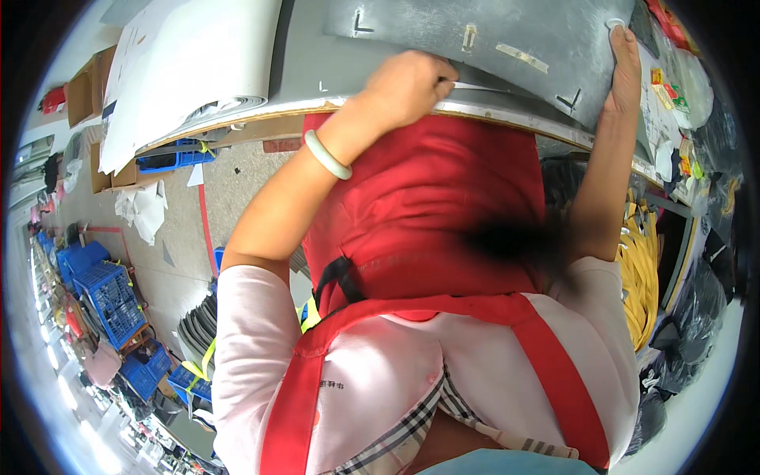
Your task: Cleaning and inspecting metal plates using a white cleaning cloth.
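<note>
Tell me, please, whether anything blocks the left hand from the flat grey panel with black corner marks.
Nothing visible stands between the left hand and the panel; the hand is right beside its lower edge, contact unclear.

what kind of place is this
Probably a factory or workshop floor: a worktable carries a big part-rolled white sheet, blue plastic crates stand behind at the left, and a bundle of yellow strips hangs at the right.

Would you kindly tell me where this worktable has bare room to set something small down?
The dark grey surface looks bare between the white roll, the grey panel and the left hand. It is crowded right of the right hand, with clear plastic and colourful packets.
</note>
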`<state>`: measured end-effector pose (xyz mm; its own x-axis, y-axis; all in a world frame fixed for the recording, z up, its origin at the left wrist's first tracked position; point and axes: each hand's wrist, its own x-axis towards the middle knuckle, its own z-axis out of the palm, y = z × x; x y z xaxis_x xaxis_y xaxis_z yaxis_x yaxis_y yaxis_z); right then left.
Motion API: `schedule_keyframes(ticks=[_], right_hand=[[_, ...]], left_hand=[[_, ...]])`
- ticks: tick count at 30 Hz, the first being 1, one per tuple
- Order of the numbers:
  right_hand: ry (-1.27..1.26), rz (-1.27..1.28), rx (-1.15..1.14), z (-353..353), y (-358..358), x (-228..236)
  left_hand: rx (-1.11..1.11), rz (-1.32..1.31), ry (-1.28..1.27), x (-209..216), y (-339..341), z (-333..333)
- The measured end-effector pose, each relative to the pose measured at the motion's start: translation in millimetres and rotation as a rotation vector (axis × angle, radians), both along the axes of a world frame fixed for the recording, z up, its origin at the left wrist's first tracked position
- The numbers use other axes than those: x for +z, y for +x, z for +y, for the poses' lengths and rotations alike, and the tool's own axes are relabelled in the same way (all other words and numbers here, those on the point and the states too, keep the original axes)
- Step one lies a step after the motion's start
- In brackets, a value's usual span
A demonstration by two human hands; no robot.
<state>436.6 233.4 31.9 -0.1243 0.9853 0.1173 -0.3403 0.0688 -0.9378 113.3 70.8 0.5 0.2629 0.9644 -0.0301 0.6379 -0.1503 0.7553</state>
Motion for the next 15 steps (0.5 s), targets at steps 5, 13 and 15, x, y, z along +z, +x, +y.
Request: schedule_keyframes(ticks=[5, 13, 15], right_hand=[[0.08, -0.086, -0.172, -13, -23, 11], [0.293, -0.284, -0.254, -14, 11, 37], [0.273, -0.314, -0.316, -14, 35, 48]], left_hand=[[-0.275, 0.416, 0.357, -3, 78, 25], [0.395, -0.042, 0.86, 26, 46, 109], [0.51, -0.206, 0.7, 37, -18, 152]])
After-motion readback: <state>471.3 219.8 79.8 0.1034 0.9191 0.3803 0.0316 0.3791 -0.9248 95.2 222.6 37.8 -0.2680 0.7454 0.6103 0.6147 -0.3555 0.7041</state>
